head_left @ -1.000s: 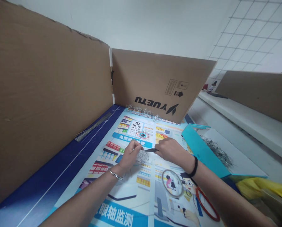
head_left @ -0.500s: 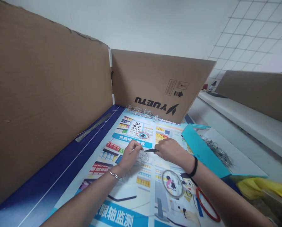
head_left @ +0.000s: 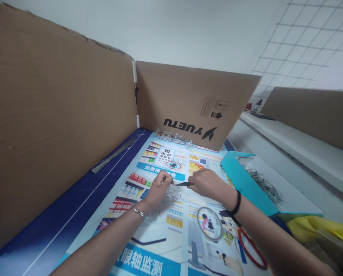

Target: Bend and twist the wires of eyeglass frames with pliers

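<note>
My left hand [head_left: 160, 186] is closed in a pinch, with thin silvery wire at its fingertips. Below those fingers, a loose tangle of the wire [head_left: 174, 193] spreads over the printed sheet. A pair of dark, narrow-nosed pliers [head_left: 184, 184] sits in my right hand [head_left: 206, 184], whose fingers wrap round the handles and hide them. The pliers' tips point left and reach close to the left fingertips. Whether the jaws grip the wire is too small to tell.
Cardboard panels stand at the left [head_left: 59, 99] and the back [head_left: 171, 92]. Wire pieces [head_left: 174, 135] lie along the back panel's foot, and straight wires [head_left: 113, 155] lie at left. An open turquoise box [head_left: 247, 184] to the right holds more wire, near yellow cloth [head_left: 320, 228].
The view has shifted very slightly. Both hands and the pliers keep nearly the same place, close together over the wire.
</note>
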Demonstrator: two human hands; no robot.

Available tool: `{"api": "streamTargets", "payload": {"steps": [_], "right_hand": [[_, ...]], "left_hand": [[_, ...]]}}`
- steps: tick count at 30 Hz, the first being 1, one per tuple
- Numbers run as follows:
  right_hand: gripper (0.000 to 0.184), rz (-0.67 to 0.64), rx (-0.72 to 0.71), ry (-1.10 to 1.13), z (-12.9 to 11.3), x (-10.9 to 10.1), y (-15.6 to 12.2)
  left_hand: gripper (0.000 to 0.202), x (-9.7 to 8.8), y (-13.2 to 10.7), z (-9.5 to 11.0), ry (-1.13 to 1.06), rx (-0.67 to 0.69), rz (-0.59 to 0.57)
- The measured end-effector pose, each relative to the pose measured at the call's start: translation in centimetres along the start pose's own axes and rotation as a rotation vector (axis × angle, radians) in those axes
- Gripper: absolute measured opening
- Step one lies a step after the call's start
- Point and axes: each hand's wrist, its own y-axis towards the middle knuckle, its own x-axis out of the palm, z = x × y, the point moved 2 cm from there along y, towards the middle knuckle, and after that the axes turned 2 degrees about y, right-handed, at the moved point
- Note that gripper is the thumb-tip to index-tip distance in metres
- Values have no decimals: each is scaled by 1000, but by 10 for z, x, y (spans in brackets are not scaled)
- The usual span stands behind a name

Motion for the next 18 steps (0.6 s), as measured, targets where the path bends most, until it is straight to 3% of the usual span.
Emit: {"api": "streamTargets", "payload": {"steps": [9,18], "right_hand": [[24,2,-2,7,1,2,1],[23,25,-3,21,1,4,1]], "left_hand": [[10,-2,0,-3,45,15,22],[13,-6,3,-3,251,116,43]]}}
